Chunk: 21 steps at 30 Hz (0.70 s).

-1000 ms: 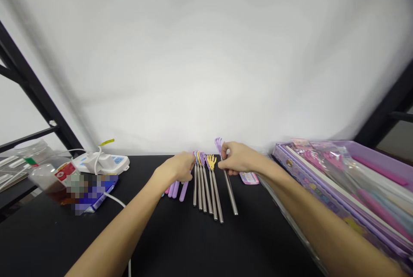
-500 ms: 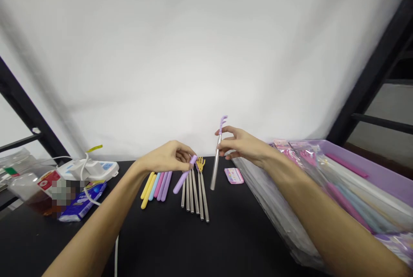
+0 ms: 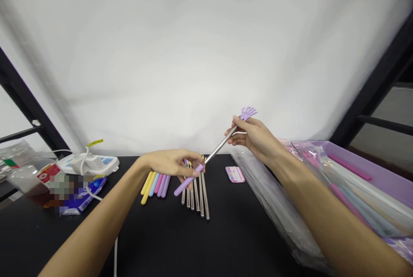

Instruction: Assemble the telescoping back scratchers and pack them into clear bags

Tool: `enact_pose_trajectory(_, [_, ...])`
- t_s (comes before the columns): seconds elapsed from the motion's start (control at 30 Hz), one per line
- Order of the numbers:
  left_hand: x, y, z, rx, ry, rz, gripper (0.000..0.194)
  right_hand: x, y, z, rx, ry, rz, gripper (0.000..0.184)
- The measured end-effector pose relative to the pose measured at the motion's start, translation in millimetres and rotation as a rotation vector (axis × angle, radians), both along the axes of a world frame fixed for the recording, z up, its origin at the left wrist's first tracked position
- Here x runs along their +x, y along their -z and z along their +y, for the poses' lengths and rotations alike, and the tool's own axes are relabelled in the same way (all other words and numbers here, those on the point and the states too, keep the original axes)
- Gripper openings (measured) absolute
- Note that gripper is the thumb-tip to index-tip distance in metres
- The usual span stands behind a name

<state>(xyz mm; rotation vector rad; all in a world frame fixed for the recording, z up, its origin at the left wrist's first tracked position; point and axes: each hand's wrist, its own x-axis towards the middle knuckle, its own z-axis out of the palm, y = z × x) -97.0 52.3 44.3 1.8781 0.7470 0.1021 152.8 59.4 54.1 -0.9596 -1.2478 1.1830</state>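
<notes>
Left hand (image 3: 171,163): thumb and fingers pinched on a lilac plastic handle (image 3: 188,186), near its upper end. Right hand (image 3: 256,136): thumb and fingertips pressed together on a steel rod (image 3: 222,144), just below its lilac hand-shaped tip (image 3: 247,113). Rod's lower end touching the handle (joined or merely abutting: cannot tell), whole piece tilted, up in the air above a black table (image 3: 232,234). Under the hands, a row of steel rods (image 3: 201,195); left of these, pastel handles (image 3: 156,184). Pink card (image 3: 235,174) beside a clear plastic bag (image 3: 274,212); lilac tray (image 3: 355,156) farther right.
</notes>
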Motion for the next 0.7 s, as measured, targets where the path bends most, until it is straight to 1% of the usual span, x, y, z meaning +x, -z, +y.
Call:
enact_pose_trajectory(0.07, [-0.3, -0.8, -0.9, -0.004, -0.002, 0.005, 0.033, 0.2, 0.2, 0.6, 0.024, 0.019, 0.008, 0.022])
enact_pose_trajectory(0.2, [1.1, -0.6, -1.1, -0.017, -0.034, -0.046, 0.034, 1.0, 2.1, 1.5, 0.035, -0.012, -0.017, 0.023])
enact_pose_trajectory(0.27, [1.9, 0.3, -0.1, 0.003, -0.061, -0.039, 0.035, 1.3, 2.7, 1.6, 0.054, -0.014, -0.020, 0.025])
enact_pose_trajectory(0.4, [3.3, 2.2, 2.6, 0.060, -0.157, -0.027, 0.038, 0.0, 1.2, -0.3, 0.093, 0.007, -0.018, 0.025])
enact_pose_trajectory(0.53, [5.0, 2.6, 2.8, 0.092, -0.197, -0.028, 0.036, -4.0, -1.4, -4.4, 0.117, -0.002, -0.023, 0.024])
enact_pose_trajectory(0.6, [5.9, 1.9, 2.2, 0.145, -0.194, -0.023, 0.035, -4.4, -2.5, -5.7, 0.116, 0.002, -0.025, 0.025])
enact_pose_trajectory(0.7, [7.6, 0.9, 2.1, 0.280, -0.181, -0.040, 0.032, 0.9, -4.1, -5.0, 0.127, 0.004, -0.015, 0.027])
